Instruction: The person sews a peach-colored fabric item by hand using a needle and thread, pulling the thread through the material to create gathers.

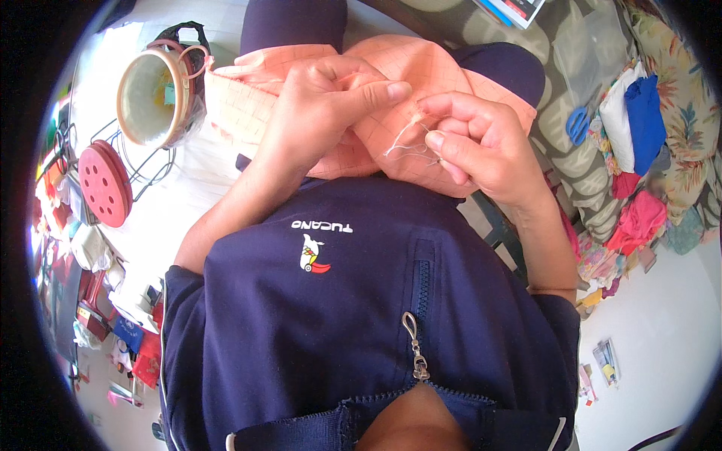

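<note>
Orange checked cloth (417, 62) lies bunched across my lap, over dark trousers (290, 25). My left hand (338, 93) grips a fold of it, the thumb laid along the top. Close by on the right, my right hand (474, 138) has thumb and fingers pinched together at a frayed edge of the cloth. Loose white thread (403, 138) trails from that edge beside the right fingertips. Whether a needle sits between those fingertips cannot be made out. A narrow strap or tie of the same cloth loops out at its left end.
To the left stand a round cream-rimmed container (149, 98) and a red disc with holes (104, 183) by a black wire rack (161, 175). On the patterned fabric at right lie blue-handled scissors (577, 125), a folded blue cloth (645, 124) and a pink cloth (640, 222).
</note>
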The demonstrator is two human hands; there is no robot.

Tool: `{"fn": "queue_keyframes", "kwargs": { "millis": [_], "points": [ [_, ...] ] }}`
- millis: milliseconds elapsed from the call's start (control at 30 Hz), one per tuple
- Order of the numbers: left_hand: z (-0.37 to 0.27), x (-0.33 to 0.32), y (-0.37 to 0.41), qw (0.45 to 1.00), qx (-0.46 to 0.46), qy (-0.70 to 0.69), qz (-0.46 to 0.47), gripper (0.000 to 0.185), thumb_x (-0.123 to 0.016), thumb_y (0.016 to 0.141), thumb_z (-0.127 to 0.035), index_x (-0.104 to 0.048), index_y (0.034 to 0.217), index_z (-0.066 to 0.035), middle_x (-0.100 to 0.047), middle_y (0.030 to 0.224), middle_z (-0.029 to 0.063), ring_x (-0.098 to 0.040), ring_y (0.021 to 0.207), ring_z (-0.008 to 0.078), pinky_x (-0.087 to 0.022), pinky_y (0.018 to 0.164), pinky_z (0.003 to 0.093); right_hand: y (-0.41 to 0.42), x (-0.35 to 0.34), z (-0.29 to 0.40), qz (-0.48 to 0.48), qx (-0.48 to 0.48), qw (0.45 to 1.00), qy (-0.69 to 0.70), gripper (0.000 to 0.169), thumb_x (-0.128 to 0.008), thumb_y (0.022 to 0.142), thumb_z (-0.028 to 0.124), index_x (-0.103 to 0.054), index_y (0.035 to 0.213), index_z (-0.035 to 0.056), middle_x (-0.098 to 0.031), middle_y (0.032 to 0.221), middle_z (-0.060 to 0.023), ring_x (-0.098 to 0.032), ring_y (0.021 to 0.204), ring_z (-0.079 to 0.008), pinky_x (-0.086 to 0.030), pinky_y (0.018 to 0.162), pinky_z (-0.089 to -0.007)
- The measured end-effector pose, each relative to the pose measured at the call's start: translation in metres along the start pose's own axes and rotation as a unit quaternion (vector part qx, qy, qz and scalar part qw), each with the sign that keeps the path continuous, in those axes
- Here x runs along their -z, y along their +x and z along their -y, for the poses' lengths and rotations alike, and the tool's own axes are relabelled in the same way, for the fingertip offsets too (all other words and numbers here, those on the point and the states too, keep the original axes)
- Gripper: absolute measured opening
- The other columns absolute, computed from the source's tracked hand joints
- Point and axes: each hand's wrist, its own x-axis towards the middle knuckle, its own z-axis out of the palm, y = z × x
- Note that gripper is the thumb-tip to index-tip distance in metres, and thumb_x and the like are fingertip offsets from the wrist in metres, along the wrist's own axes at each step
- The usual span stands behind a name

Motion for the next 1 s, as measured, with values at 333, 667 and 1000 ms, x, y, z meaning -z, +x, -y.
{"fn": "queue_keyframes", "kwargs": {
  "millis": [333,667,1000],
  "points": [
    [0.006,0.0,0.001,0.99,0.104,-0.093,0.005,0.017,-0.065,0.082,-0.017,-0.064,0.077,-0.001,-0.059,0.066,-0.0011,-0.051,0.058,0.0044,-0.04,0.052,0.0195,0.004,0.002,-0.008,0.006,0.01,1.0,0.014,0.019,-0.051,0.086,0.008,-0.053,0.101,-0.0034,-0.054,0.061,0.0012,-0.045,0.05,-0.002,-0.033,0.045,-0.0182],
    [-0.014,-0.003,-0.006,0.953,-0.231,0.193,0.04,0.01,-0.071,0.071,-0.008,-0.064,0.069,0.0,-0.057,0.063,0.0028,-0.052,0.06,0.0116,-0.039,0.053,0.0248,0.007,-0.003,-0.002,-0.025,-0.011,0.997,-0.074,0.021,-0.052,0.085,0.005,-0.054,0.104,-0.004,-0.05,0.058,0.003,-0.043,0.049,-0.0019,-0.032,0.045,-0.0176],
    [0.001,0.006,0.007,0.983,-0.119,0.141,-0.008,0.021,-0.068,0.08,-0.017,-0.063,0.073,0.002,-0.054,0.06,-0.0013,-0.049,0.058,0.0033,-0.039,0.051,0.0213,0.003,-0.001,0.001,-0.011,-0.023,0.999,0.029,0.03,-0.055,0.085,0.008,-0.051,0.111,-0.0053,-0.049,0.059,0.0021,-0.04,0.047,-0.0027,-0.03,0.043,-0.017]
  ]
}}
